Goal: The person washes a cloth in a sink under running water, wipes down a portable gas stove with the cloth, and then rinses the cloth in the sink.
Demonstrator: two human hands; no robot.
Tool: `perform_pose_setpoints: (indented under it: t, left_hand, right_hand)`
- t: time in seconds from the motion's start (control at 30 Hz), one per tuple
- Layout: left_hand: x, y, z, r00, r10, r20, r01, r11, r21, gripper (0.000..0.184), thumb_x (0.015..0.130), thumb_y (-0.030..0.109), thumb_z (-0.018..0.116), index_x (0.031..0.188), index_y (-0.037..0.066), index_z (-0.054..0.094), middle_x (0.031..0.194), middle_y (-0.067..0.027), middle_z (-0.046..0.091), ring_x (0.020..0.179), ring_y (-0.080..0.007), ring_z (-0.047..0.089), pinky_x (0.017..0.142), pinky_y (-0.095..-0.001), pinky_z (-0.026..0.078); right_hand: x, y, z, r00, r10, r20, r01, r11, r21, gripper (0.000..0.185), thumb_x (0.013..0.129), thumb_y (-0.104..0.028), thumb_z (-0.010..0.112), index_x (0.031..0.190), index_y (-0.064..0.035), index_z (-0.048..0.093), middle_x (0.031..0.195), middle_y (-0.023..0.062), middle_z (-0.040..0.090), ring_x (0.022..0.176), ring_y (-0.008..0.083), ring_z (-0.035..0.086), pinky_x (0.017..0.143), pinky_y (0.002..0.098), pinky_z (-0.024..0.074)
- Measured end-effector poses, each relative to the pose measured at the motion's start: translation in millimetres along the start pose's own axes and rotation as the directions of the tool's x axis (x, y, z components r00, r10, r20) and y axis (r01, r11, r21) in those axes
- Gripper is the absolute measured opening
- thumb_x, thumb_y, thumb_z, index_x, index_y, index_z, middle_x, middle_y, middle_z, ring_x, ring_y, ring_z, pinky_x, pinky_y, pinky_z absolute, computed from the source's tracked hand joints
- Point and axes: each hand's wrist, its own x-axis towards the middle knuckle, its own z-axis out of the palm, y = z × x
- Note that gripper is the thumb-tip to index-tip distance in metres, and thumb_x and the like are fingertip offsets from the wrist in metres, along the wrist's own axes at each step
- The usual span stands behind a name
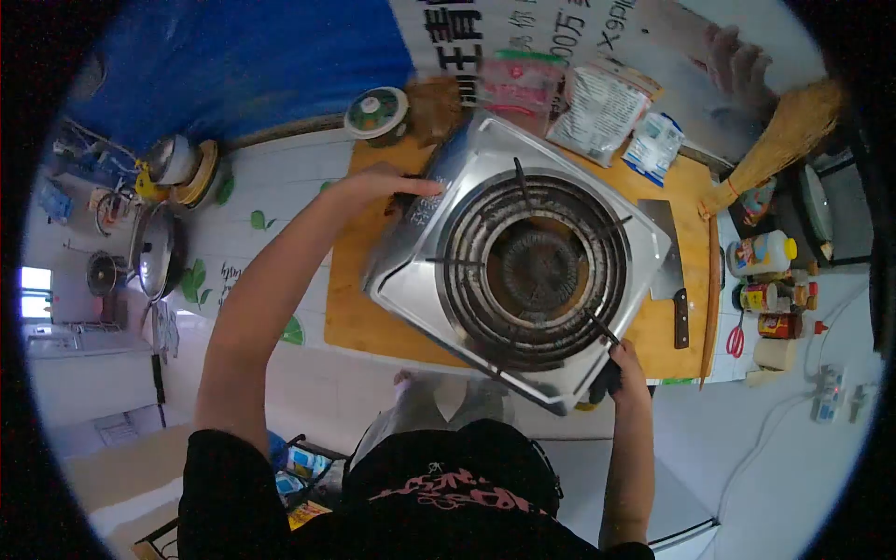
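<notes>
A single-burner gas stove (411,277) with a steel top and a dark round burner sits at an angle over the wooden board. It looks tilted; whether its underside touches the board is hidden. At its upper left side, my left hand (397,184) grips the edge, with the thumb on the steel. My right hand (629,371) is closed on the lower right corner, beside a black part. The undersides of both grips are out of sight.
The wooden board (359,313) carries a cleaver (679,280) right of the stove. Behind stand plastic packets (602,110) and a round tin (377,114). A straw brush (779,140), red scissors (735,342) and several bottles (761,252) are at right. A lidded pan (154,252) is far left.
</notes>
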Motion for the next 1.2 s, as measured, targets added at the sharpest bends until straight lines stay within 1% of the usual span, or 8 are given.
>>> perform_pose_setpoints:
  t: [0.07, 0.53, 0.77, 0.8, 0.87, 1.0, 1.07, 1.2]
  left_hand:
    - [-48.5, -4.6, 8.8, 0.954, 0.247, -0.169, -0.222, 0.963, 0.156, 0.079, 0.059, 0.059, 0.074, 0.107, -0.002, 0.062, 0.104, -0.0156, 0.061, 0.098, -0.0223, 0.056, 0.085, -0.0321, 0.040]
    - [-303.6, -321.0, -37.3, 0.893, -0.086, -0.441, -0.050, 0.956, -0.288, 0.074, 0.060, 0.054, 0.075, 0.107, -0.002, 0.062, 0.105, -0.0147, 0.062, 0.103, -0.0236, 0.053, 0.093, -0.0351, 0.035]
    - [-401.6, -488.3, -53.1, 0.820, -0.144, -0.553, -0.221, 0.813, -0.538, 0.065, 0.067, 0.051, 0.071, 0.104, -0.002, 0.063, 0.099, -0.0107, 0.063, 0.096, -0.0209, 0.056, 0.090, -0.0326, 0.037]
    - [-414.0, -502.4, -53.2, 0.787, -0.212, -0.580, -0.219, 0.782, -0.584, 0.060, 0.069, 0.049, 0.070, 0.102, -0.001, 0.063, 0.097, -0.0091, 0.064, 0.093, -0.0187, 0.057, 0.087, -0.0314, 0.039]
    - [-431.0, -520.1, -49.1, 0.746, -0.296, -0.597, -0.216, 0.740, -0.637, 0.056, 0.072, 0.047, 0.070, 0.100, 0.000, 0.063, 0.095, -0.0075, 0.064, 0.090, -0.0165, 0.057, 0.085, -0.0302, 0.040]
    - [-452.0, -527.1, -39.1, 0.636, -0.369, -0.678, -0.370, 0.625, -0.687, 0.050, 0.075, 0.046, 0.068, 0.100, 0.003, 0.062, 0.092, -0.0040, 0.063, 0.087, -0.0140, 0.058, 0.082, -0.0291, 0.042]
    - [-444.8, -540.8, -38.6, 0.653, -0.370, -0.661, -0.469, 0.488, -0.736, 0.052, 0.076, 0.045, 0.068, 0.104, 0.003, 0.060, 0.096, -0.0042, 0.062, 0.089, -0.0147, 0.057, 0.084, -0.0305, 0.042]
    - [-430.1, -525.7, -42.3, 0.622, -0.402, -0.672, -0.561, 0.369, -0.741, 0.051, 0.079, 0.043, 0.066, 0.110, 0.003, 0.058, 0.103, -0.0053, 0.061, 0.096, -0.0156, 0.056, 0.088, -0.0325, 0.040]
  right_hand:
    - [-11.8, 7.6, 2.0, 1.000, -0.003, 0.016, 0.004, 0.999, -0.037, 0.049, 0.078, -0.024, 0.065, 0.116, -0.0017, 0.045, 0.096, 0.0051, 0.053, 0.086, 0.0162, 0.051, 0.075, 0.0295, 0.0450]
    - [-128.9, 69.8, 232.2, 0.961, 0.145, 0.235, -0.055, 0.935, -0.351, 0.066, 0.067, -0.032, 0.074, 0.119, -0.0027, 0.046, 0.108, 0.0097, 0.056, 0.096, 0.0241, 0.055, 0.083, 0.0358, 0.0466]
    - [-105.6, 101.1, 396.2, 0.760, 0.434, 0.484, -0.025, 0.764, -0.645, 0.044, 0.070, -0.044, 0.071, 0.089, -0.0051, 0.063, 0.071, 0.0035, 0.060, 0.058, 0.0137, 0.056, 0.053, 0.0258, 0.0451]
    - [-93.2, 103.2, 414.6, 0.752, 0.470, 0.462, 0.016, 0.687, -0.726, 0.043, 0.071, -0.046, 0.070, 0.087, -0.0063, 0.063, 0.069, 0.0027, 0.059, 0.054, 0.0128, 0.054, 0.049, 0.0250, 0.0435]
    - [-104.4, 89.4, 473.9, 0.729, 0.586, 0.355, -0.105, 0.608, -0.787, 0.048, 0.071, -0.036, 0.072, 0.102, -0.0014, 0.060, 0.091, 0.0089, 0.064, 0.079, 0.0171, 0.062, 0.075, 0.0294, 0.0500]
    - [-68.9, 66.4, 558.0, 0.548, 0.696, 0.465, 0.077, 0.511, -0.856, 0.042, 0.071, -0.041, 0.071, 0.092, -0.0050, 0.062, 0.078, 0.0065, 0.064, 0.063, 0.0157, 0.062, 0.058, 0.0309, 0.0515]
    - [-69.4, 45.3, 602.5, 0.581, 0.649, 0.491, 0.153, 0.505, -0.849, 0.043, 0.069, -0.041, 0.072, 0.090, -0.0052, 0.063, 0.075, 0.0058, 0.064, 0.059, 0.0158, 0.061, 0.054, 0.0312, 0.0510]
    - [-72.8, 1.1, 683.5, 0.499, 0.672, 0.547, 0.294, 0.463, -0.836, 0.046, 0.071, -0.047, 0.070, 0.098, -0.0094, 0.065, 0.084, 0.0056, 0.064, 0.067, 0.0148, 0.058, 0.063, 0.0288, 0.0468]
